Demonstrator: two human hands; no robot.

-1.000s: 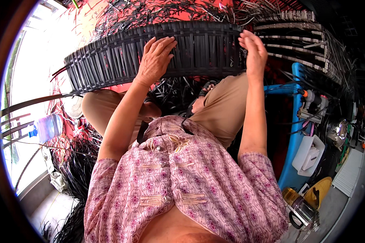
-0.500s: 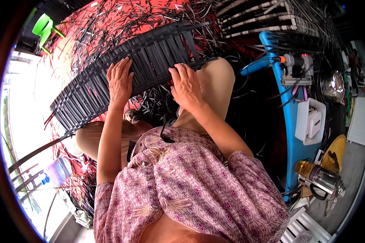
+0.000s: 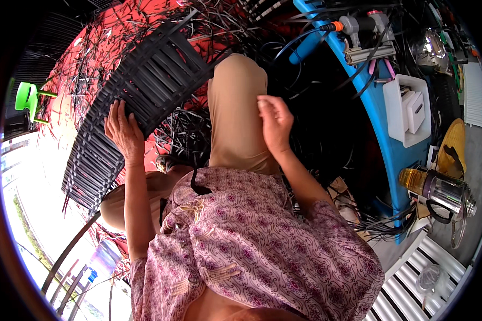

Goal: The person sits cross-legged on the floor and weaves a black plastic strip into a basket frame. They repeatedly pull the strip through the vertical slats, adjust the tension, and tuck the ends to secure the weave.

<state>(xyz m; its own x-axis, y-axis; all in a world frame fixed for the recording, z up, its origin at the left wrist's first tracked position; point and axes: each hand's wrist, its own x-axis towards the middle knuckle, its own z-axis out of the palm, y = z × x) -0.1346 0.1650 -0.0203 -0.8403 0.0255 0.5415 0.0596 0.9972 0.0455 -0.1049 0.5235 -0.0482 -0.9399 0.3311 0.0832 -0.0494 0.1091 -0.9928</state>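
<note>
A long woven black panel of flat strips (image 3: 144, 91) lies across a red mat, slanting from the upper middle down to the left. My left hand (image 3: 124, 131) grips its lower edge, fingers curled over the weave. My right hand (image 3: 276, 120) is off the panel and hovers above my tan trouser leg (image 3: 235, 112), fingers loosely bent with nothing in them. Loose black strips (image 3: 185, 128) lie heaped between the panel and my leg.
A blue frame (image 3: 383, 107) with a white box (image 3: 407, 109) and tangled black cables curves along the right. A metal jug with a glass lid (image 3: 439, 192) stands at the lower right beside a white slatted board (image 3: 407, 283). A green object (image 3: 27, 99) sits at the far left.
The view has swung, so the panel now slants to the left. My right hand has come off the panel and drawn back over my leg. My left hand still holds the panel's edge.
</note>
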